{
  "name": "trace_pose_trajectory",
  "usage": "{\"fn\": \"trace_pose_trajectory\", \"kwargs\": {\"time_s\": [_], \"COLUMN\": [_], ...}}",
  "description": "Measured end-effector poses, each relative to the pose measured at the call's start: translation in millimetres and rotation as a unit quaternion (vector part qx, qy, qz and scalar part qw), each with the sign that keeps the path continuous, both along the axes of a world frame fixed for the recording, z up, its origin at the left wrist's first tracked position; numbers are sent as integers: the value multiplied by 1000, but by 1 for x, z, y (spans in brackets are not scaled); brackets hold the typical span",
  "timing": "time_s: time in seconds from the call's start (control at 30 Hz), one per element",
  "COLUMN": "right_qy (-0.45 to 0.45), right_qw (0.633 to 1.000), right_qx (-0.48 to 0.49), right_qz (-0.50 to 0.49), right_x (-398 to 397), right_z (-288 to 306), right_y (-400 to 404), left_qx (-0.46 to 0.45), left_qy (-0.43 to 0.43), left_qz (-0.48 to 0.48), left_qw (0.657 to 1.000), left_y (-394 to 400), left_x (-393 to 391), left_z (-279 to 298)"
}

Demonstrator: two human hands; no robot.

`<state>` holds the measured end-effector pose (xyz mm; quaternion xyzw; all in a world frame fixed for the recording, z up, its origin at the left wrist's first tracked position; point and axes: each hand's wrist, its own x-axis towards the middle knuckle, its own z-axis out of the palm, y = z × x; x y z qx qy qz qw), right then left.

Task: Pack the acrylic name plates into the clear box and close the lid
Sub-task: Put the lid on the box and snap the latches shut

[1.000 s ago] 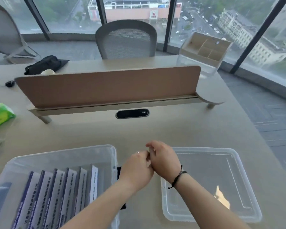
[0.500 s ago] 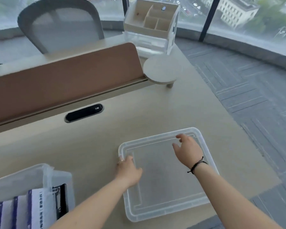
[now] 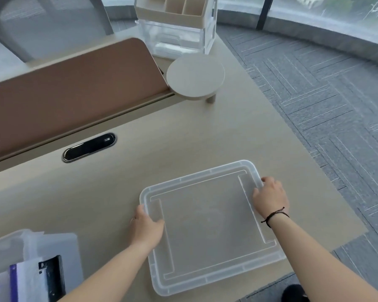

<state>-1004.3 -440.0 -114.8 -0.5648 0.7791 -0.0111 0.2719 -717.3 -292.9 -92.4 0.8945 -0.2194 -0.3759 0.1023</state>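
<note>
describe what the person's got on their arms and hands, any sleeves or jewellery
No sleeves: both forearms are bare right to the frame edge. The left hand wears a thin, pale ring on one finger. The right hand has a dark, thin cord bracelet at the wrist, with a short loose end. No gloves or watch show.

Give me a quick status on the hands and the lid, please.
Left hand and right hand gripping opposite edges of lid. Lid flat on desk. Clear box open, plates inside.
</note>
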Motion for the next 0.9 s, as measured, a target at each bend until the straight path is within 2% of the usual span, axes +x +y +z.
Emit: {"fn": "trace_pose_trajectory", "kwargs": {"time_s": [0.13,0.27,0.4,0.5,0.63,0.73,0.9], "right_qy": [6,6,-14,-57,-123,-168,-249], "right_qw": [1000,1000,998,995,988,981,962], "right_qx": [3,5,21,21,8,3,12], "right_qz": [-5,-12,-51,-74,-89,-96,-109], "right_x": [1,-5,-10,-11,-5,9,46], "right_z": [-3,-3,-1,3,14,19,34], "right_y": [-7,-12,-15,-19,-22,-18,-2], "left_qx": [-11,-45,-91,-114,-174,-222,-248], "left_qy": [44,129,157,151,76,46,19], "left_qz": [114,225,261,255,182,143,96], "left_qw": [992,965,948,948,965,963,964], "left_y": [-6,-11,-14,-17,-22,-23,-16], "left_x": [7,14,17,21,32,47,82], "left_z": [5,9,16,25,38,60,94]}}
